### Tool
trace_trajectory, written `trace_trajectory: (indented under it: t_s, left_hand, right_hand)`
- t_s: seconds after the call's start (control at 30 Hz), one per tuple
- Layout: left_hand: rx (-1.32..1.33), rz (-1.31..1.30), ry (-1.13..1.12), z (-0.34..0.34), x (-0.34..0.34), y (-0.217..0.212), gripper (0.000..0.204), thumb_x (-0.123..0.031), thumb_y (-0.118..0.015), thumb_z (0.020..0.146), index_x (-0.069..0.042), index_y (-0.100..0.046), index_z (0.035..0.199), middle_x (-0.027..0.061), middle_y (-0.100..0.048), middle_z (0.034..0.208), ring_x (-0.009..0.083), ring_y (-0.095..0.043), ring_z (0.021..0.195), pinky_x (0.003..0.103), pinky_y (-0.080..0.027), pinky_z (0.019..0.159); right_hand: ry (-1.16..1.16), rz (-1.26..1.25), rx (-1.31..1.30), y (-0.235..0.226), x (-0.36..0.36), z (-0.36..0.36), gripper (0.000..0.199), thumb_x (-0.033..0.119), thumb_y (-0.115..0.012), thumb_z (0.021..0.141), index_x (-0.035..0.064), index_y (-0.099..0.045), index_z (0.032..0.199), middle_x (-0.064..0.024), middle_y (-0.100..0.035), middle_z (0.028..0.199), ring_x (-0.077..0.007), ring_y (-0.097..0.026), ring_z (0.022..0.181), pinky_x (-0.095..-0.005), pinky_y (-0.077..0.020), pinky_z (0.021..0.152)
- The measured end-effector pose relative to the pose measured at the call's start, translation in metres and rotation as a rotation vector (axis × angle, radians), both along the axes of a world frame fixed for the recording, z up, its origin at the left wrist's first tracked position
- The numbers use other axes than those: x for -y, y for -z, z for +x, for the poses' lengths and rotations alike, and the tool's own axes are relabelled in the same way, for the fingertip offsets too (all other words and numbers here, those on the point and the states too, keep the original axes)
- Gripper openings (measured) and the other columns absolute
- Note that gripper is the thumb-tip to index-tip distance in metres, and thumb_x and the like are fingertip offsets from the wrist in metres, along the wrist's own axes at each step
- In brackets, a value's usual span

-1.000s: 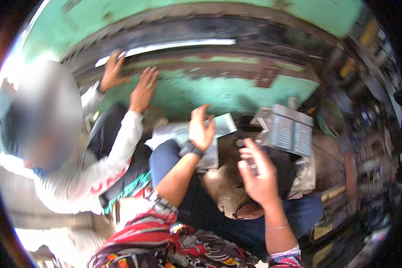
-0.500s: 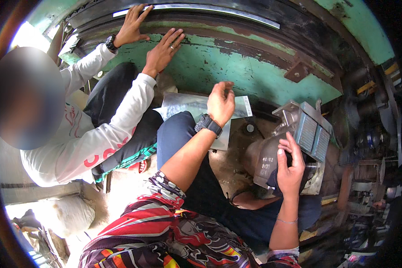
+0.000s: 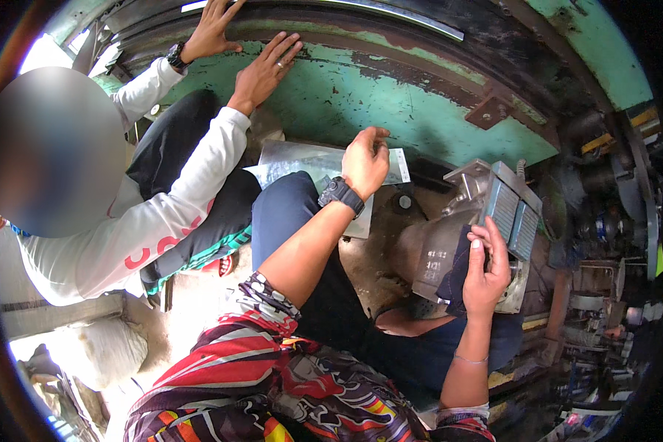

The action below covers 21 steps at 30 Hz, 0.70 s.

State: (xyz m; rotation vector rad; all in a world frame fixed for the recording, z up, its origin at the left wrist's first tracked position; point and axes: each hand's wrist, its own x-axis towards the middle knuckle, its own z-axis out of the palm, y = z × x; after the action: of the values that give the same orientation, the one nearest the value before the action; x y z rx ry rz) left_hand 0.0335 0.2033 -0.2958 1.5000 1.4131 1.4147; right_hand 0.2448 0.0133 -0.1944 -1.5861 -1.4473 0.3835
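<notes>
My left hand (image 3: 366, 160), with a black watch on the wrist, hovers over my raised knee, near clear-wrapped flat sheets (image 3: 302, 158). Its fingers are loosely bent and apart, with nothing seen in them. My right hand (image 3: 486, 271) is held up at the right, fingers extended and thumb raised. Right beside its thumb is a dark, cloth-like piece (image 3: 457, 274); whether the hand touches it cannot be told. Behind that lie a rounded grey metal casing (image 3: 429, 258) with pale markings and a metal block with ribbed blue-grey pads (image 3: 510, 214).
A co-worker in a white sleeve (image 3: 177, 217) sits at the left, both hands (image 3: 261, 74) against the edge of a worn green machine body (image 3: 390, 103). A rusty bracket (image 3: 488, 113) juts from it. Cluttered metal parts (image 3: 604, 228) fill the right; a white sack (image 3: 99, 353) lies lower left.
My right hand has turned slightly and shifted a little right, and more of the dark piece shows beside its thumb. My left hand stays nearly in place. The whole view has shifted slightly.
</notes>
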Motion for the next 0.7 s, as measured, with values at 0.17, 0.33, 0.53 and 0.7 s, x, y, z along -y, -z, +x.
trace_trajectory:
  t_s: [0.17,0.33,0.53,0.7]
  left_hand:
    - [-0.025,0.084,-0.025,0.000,-0.011,0.020,0.022,-0.009,-0.063,0.093,-0.004,-0.072,0.112,0.0199,-0.076,0.103,0.0373,-0.074,0.099,0.043,-0.058,0.087]
    - [-0.011,0.082,0.025,0.000,-0.012,0.018,0.024,-0.007,-0.063,0.093,-0.003,-0.072,0.114,0.0196,-0.077,0.102,0.0349,-0.076,0.094,0.042,-0.059,0.084]
    - [-0.176,0.144,-0.051,-0.008,0.000,0.022,0.024,-0.008,-0.065,0.090,-0.007,-0.072,0.113,0.0192,-0.076,0.099,0.0381,-0.074,0.094,0.047,-0.059,0.083]
    - [-0.391,0.026,0.167,0.013,0.033,-0.005,0.034,-0.009,-0.066,0.078,-0.003,-0.067,0.111,0.0246,-0.071,0.106,0.0445,-0.071,0.096,0.053,-0.057,0.087]
  right_hand:
    - [0.009,0.019,-0.026,0.002,0.002,0.005,0.038,0.004,-0.061,0.104,0.0008,-0.063,0.142,-0.0135,-0.074,0.119,-0.0201,-0.071,0.107,-0.0340,-0.0550,0.096]
    - [-0.011,0.077,-0.047,0.002,0.001,0.005,0.038,0.001,-0.062,0.104,-0.0008,-0.063,0.141,-0.0134,-0.074,0.120,-0.0196,-0.071,0.105,-0.0337,-0.0558,0.095]
    - [-0.016,0.014,-0.102,0.007,0.008,-0.002,0.038,0.005,-0.061,0.105,0.0010,-0.062,0.143,-0.0135,-0.074,0.121,-0.0197,-0.071,0.109,-0.0342,-0.0532,0.100]
    - [-0.040,-0.041,-0.015,0.015,0.013,0.002,0.041,0.008,-0.056,0.110,0.0007,-0.055,0.150,-0.0133,-0.071,0.125,-0.0191,-0.068,0.108,-0.0329,-0.0523,0.099]
